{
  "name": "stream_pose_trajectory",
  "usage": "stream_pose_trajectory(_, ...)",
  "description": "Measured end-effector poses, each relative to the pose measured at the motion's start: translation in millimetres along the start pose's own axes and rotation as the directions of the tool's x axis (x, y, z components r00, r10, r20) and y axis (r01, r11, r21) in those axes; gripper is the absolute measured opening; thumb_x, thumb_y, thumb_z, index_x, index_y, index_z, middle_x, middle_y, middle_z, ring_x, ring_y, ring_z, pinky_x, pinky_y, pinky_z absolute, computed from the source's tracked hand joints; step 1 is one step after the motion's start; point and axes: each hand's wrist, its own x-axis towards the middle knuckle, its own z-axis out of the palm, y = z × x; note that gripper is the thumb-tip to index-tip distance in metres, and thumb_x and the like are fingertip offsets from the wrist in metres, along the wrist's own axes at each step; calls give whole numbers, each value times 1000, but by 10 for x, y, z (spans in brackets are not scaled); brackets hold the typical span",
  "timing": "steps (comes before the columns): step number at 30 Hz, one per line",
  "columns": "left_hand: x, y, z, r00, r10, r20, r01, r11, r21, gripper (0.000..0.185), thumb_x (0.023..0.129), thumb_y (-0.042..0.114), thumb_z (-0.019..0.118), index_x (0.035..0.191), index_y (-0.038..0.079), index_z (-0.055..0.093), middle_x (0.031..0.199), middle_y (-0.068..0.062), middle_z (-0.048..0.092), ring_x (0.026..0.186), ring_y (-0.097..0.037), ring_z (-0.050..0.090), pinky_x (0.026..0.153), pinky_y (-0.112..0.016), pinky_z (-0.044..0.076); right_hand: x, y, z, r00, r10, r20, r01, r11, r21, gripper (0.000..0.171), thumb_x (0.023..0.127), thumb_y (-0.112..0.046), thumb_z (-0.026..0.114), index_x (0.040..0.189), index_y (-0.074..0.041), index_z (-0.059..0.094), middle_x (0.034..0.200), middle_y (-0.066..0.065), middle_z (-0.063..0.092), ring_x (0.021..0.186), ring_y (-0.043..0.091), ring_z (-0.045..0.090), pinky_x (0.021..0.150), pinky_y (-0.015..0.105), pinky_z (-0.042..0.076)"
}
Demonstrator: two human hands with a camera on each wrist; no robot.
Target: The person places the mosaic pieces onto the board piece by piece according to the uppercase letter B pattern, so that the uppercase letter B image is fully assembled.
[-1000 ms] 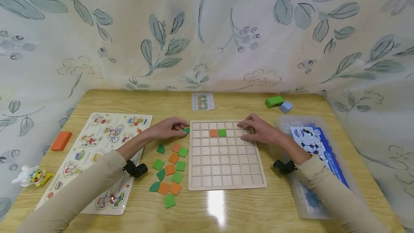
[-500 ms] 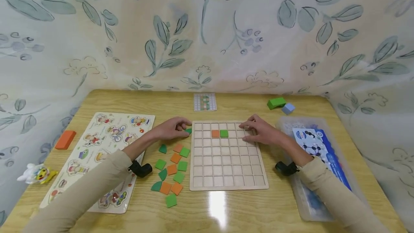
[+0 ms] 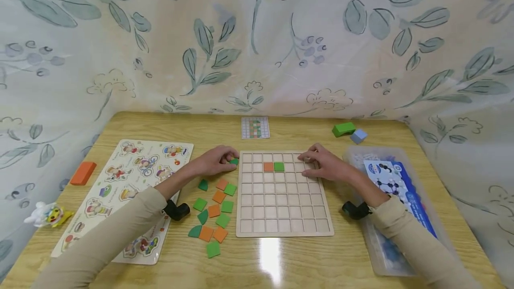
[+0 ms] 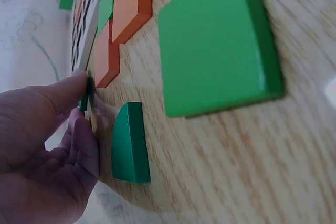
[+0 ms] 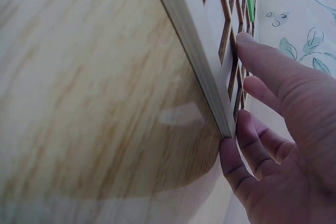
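Note:
My left hand (image 3: 229, 160) lies just left of the wooden grid board (image 3: 281, 218) and pinches a small dark green piece (image 3: 234, 161) at the board's upper left edge. The left wrist view shows thumb and fingers closed on that green piece (image 4: 85, 95). An orange tile (image 3: 268, 167) and a green tile (image 3: 279, 167) sit side by side in the board's second row. My right hand (image 3: 310, 164) rests on the board's upper right part, its fingers (image 5: 262, 61) laid flat on the grid and reaching its edge. Several loose green and orange tiles (image 3: 214, 211) lie left of the board.
A small pattern card (image 3: 254, 127) lies behind the board. A picture peg puzzle (image 3: 124, 191), an orange block (image 3: 83, 173) and a small toy (image 3: 48, 214) are at the left. A green block (image 3: 343, 129), a blue block (image 3: 358, 136) and a clear plastic bin (image 3: 395, 253) stand at the right.

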Motion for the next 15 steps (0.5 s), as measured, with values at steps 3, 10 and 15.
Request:
stream_pose_trajectory(3, 16, 14, 4, 1000, 10, -8, -10, 1000, 13, 31, 94, 11, 61, 120, -4, 55, 97, -14, 49, 79, -17, 40, 77, -31, 38, 1, 1, -6, 1000, 2, 0, -2, 1000, 0, 47, 89, -25, 71, 132, -10, 59, 115, 13, 46, 102, 22, 51, 81, 35, 40)
stream_pose_trajectory(10, 26, 12, 31, 999, -29, -37, 30, 999, 19, 23, 92, 16, 65, 105, 2, 52, 90, -9, 45, 74, -15, 38, 73, -29, 35, -8, -14, -16, 1000, 7, 0, -7, 1000, -11, 47, 88, -25, 71, 131, -9, 59, 114, 14, 46, 101, 23, 51, 81, 35, 40)
stream_pose_trajectory(15, -10, 25, 39, 998, -41, -56, 42, 999, 10, 24, 91, 17, 68, 95, 2, 49, 87, -9, 44, 73, -16, 38, 71, -29, 35, -10, -14, -17, 1000, 12, 6, -12, 1000, 5, 48, 88, -26, 71, 132, -10, 59, 115, 14, 45, 100, 22, 50, 80, 35, 39)
